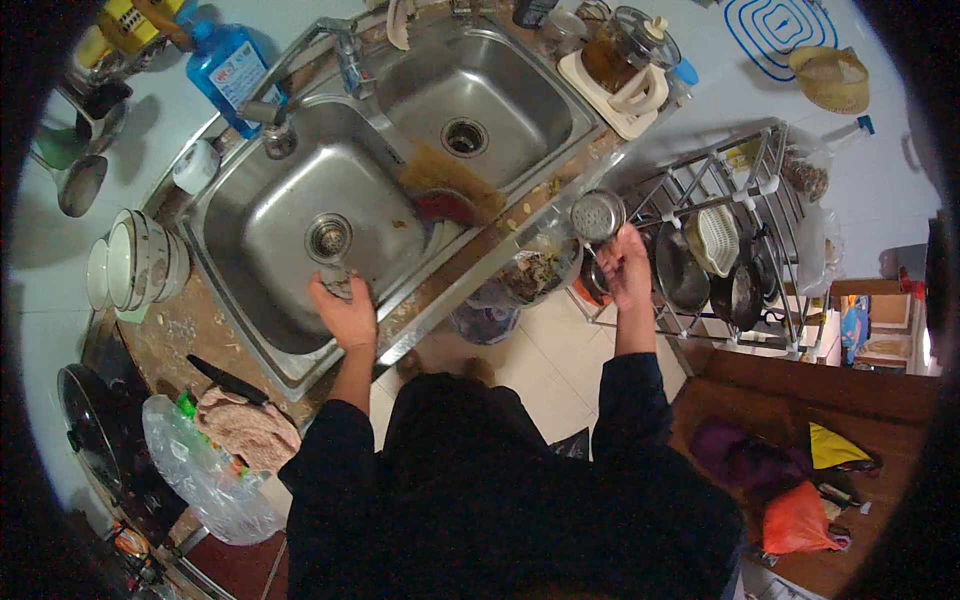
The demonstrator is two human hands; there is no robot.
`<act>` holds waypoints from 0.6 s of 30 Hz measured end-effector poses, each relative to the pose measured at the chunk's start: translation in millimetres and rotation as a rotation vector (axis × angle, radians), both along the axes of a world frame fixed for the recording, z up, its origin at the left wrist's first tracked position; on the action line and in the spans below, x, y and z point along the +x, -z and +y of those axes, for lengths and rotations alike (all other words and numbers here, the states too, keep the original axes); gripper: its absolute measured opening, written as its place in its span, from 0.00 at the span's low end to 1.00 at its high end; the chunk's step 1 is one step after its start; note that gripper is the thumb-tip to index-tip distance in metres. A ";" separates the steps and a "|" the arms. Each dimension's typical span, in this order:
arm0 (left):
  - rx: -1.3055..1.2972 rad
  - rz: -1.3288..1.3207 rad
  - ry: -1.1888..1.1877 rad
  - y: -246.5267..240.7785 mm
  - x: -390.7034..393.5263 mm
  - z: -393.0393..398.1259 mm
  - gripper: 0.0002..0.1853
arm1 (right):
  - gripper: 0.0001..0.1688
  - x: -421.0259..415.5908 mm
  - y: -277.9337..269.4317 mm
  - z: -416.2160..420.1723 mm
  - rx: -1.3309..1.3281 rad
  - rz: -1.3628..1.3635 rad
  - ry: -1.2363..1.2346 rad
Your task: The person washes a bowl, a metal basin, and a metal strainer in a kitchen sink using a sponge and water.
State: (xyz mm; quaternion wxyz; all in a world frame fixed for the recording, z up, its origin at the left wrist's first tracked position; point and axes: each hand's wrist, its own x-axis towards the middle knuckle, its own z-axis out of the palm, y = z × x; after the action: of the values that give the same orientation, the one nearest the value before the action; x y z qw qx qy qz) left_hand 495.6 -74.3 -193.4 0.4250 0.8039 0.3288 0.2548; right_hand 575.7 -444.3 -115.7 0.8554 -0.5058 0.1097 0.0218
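Note:
My right hand (626, 266) grips a round, perforated metal sink strainer (598, 215), held out past the counter's front edge. Close by, on the floor side of the edge, is a clear plastic bag with food scraps (529, 274). Over the left basin (262, 225) of the steel double sink, my left hand (345, 311) pinches a small greyish clump (336, 283); what it is cannot be made out. The drain (328, 237) lies just beyond those fingers. A brownish cloth (450, 176) drapes the divider, with a dark red thing (446, 206) partly under it.
Stacked bowls (139, 259) stand left of the sink. A black knife (225, 379) lies beside a pink cloth (244, 431) and a plastic bag (202, 472). The faucet (274, 116) reaches over the left basin. At right are a teapot (626, 60) and a pan rack (720, 240).

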 end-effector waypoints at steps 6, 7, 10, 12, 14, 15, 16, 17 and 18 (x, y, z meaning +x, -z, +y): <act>-0.051 -0.010 0.034 0.5 0.1 4.7 0.28 | 0.11 82.4 -25.2 60.4 -0.643 -0.029 -0.139; -0.122 -0.021 0.044 -0.3 0.8 5.3 0.28 | 0.11 99.8 -17.5 71.2 -0.639 -0.065 -0.216; -0.131 -0.055 0.067 -4.3 -0.6 4.8 0.27 | 0.15 154.6 19.3 96.8 -0.834 -0.021 -0.392; -0.082 -0.072 0.071 -6.4 -0.4 4.5 0.26 | 0.17 190.9 51.4 108.4 -1.097 -0.008 -0.503; -0.201 -0.075 0.097 -7.7 0.9 5.0 0.25 | 0.16 222.1 84.9 116.0 -1.443 -0.040 -0.623; -0.266 -0.064 0.089 -8.1 1.4 5.7 0.25 | 0.17 233.0 101.5 117.5 -1.514 -0.060 -0.665; -0.245 -0.057 0.096 -8.0 2.8 6.3 0.25 | 0.19 246.9 116.5 120.3 -1.611 -0.056 -0.706; -0.234 -0.031 0.082 -8.1 2.6 6.6 0.25 | 0.20 258.5 132.5 123.2 -1.706 -0.054 -0.756; -0.224 0.003 0.068 -8.2 1.8 6.6 0.25 | 0.22 269.2 147.3 123.7 -1.728 -0.085 -0.880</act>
State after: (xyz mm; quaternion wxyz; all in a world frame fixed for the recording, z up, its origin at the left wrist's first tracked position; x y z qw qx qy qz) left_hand 497.5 -67.7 -185.2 0.5202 0.7624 0.3284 0.2006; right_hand 844.9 -320.6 -263.0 0.1076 -0.9559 -0.1423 0.2333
